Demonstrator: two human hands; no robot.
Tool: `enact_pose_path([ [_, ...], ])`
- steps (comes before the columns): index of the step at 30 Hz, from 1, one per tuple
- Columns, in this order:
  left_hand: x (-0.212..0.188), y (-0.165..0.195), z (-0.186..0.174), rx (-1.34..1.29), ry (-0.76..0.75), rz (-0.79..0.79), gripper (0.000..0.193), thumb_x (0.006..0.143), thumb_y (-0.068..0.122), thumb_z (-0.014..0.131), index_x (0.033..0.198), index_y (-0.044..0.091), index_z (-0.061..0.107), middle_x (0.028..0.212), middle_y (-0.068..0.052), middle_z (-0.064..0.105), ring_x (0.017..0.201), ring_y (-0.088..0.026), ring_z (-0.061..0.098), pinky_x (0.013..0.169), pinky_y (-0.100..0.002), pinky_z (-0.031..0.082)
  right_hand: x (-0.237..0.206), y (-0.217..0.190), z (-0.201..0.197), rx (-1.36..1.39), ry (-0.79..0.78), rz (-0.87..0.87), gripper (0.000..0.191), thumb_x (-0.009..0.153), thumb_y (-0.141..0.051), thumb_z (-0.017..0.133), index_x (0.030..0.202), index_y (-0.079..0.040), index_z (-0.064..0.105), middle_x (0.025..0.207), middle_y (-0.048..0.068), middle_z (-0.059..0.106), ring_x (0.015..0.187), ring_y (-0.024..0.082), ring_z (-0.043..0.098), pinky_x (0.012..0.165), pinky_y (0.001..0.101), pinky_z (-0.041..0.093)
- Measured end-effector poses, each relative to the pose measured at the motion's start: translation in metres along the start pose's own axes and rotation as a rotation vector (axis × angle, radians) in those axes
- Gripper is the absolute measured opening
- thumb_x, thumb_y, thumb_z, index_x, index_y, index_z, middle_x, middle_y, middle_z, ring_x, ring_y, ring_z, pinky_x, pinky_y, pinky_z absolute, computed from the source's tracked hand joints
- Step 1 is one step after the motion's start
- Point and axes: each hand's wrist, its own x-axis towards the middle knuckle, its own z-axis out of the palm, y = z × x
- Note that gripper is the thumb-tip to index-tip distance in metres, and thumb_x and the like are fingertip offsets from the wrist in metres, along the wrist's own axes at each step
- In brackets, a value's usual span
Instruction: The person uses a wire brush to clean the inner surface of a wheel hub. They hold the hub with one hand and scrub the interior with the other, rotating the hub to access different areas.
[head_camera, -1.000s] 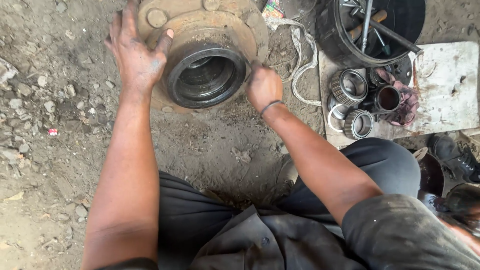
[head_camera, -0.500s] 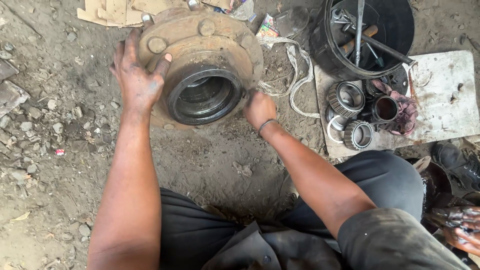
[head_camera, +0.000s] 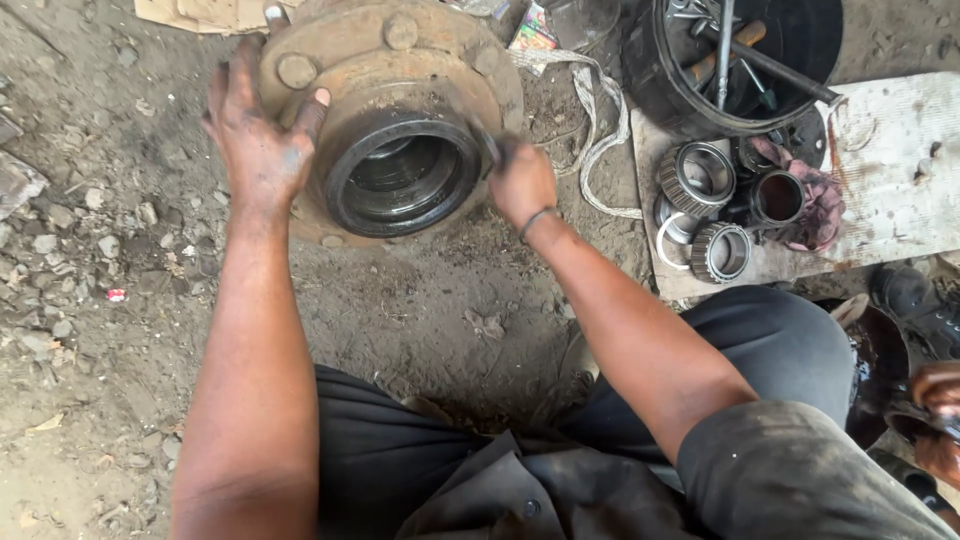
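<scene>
A rusty round wheel hub (head_camera: 420, 70) with bolt heads lies on the dirt, its dark greasy bore (head_camera: 405, 175) facing up. My left hand (head_camera: 260, 140) rests flat on the hub's left flange, fingers spread, thumb at the bore's rim. My right hand (head_camera: 520, 180) is closed against the hub's right edge and grips the rim of the bore there; what lies under its fingers is hidden.
Several bearing rings (head_camera: 720, 250) and a pink rag (head_camera: 815, 205) sit on a stained board (head_camera: 900, 170) at right. A black tub (head_camera: 800, 50) with tools stands behind. White cord (head_camera: 600, 130) trails beside the hub. Cardboard (head_camera: 190, 12) lies at top left. My knee (head_camera: 790, 340) is below.
The view has shifted so the hub sits lower and nearer. My right hand has moved up along the hub's right side to the bore's rim. My left hand stays on the flange.
</scene>
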Motion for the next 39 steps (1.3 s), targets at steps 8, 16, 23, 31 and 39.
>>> enact_pose_path([
  [8, -0.003, -0.008, -0.003, -0.022, 0.002, 0.085, 0.082, 0.092, 0.027, 0.094, 0.157, 0.014, 0.047, 0.134, -0.017, 0.061, 0.132, -0.037, 0.058, 0.118, -0.064, 0.037, 0.003, 0.033, 0.015, 0.205, 0.004, 0.021, 0.018, 0.096, -0.018, 0.064, 0.107, -0.006, 0.072, 0.094, 0.019, 0.076, 0.088, 0.035, 0.075, 0.08, 0.0443, 0.057],
  [16, -0.007, -0.003, -0.01, 0.002, -0.012, 0.101, 0.085, 0.091, 0.025, 0.095, 0.159, 0.014, 0.044, 0.141, -0.019, 0.059, 0.137, -0.039, 0.053, 0.117, -0.065, 0.035, 0.033, 0.036, 0.027, 0.32, 0.084, -0.047, 0.025, 0.094, -0.017, 0.065, 0.116, -0.007, 0.075, 0.112, 0.017, 0.077, 0.105, 0.032, 0.074, 0.095, 0.0371, 0.056],
  [23, -0.005, -0.001, -0.012, 0.045, -0.034, 0.056, 0.084, 0.091, 0.026, 0.093, 0.156, 0.014, 0.041, 0.152, -0.019, 0.054, 0.143, -0.044, 0.044, 0.115, -0.075, 0.021, 0.02, 0.022, 0.014, 0.284, 0.079, -0.023, 0.032, 0.092, -0.015, 0.062, 0.121, -0.01, 0.074, 0.117, 0.015, 0.075, 0.106, 0.032, 0.073, 0.097, 0.0385, 0.055],
  [31, 0.002, 0.006, -0.015, 0.028, 0.023, 0.05, 0.077, 0.097, 0.031, 0.089, 0.157, 0.017, 0.043, 0.151, -0.014, 0.056, 0.145, -0.036, 0.048, 0.118, -0.073, 0.026, 0.025, 0.013, 0.009, 0.234, 0.013, -0.045, 0.031, 0.093, -0.018, 0.065, 0.122, -0.01, 0.073, 0.12, 0.015, 0.073, 0.108, 0.033, 0.073, 0.097, 0.0392, 0.055],
  [39, 0.003, 0.039, -0.015, 0.3, 0.054, 0.138, 0.066, 0.092, 0.023, 0.084, 0.148, 0.015, 0.051, 0.146, -0.012, 0.049, 0.139, -0.033, 0.049, 0.115, -0.064, 0.036, 0.026, -0.046, -0.018, 0.054, -0.077, -0.125, 0.018, 0.097, -0.023, 0.065, 0.107, -0.015, 0.077, 0.095, 0.015, 0.077, 0.089, 0.036, 0.074, 0.079, 0.0462, 0.058],
])
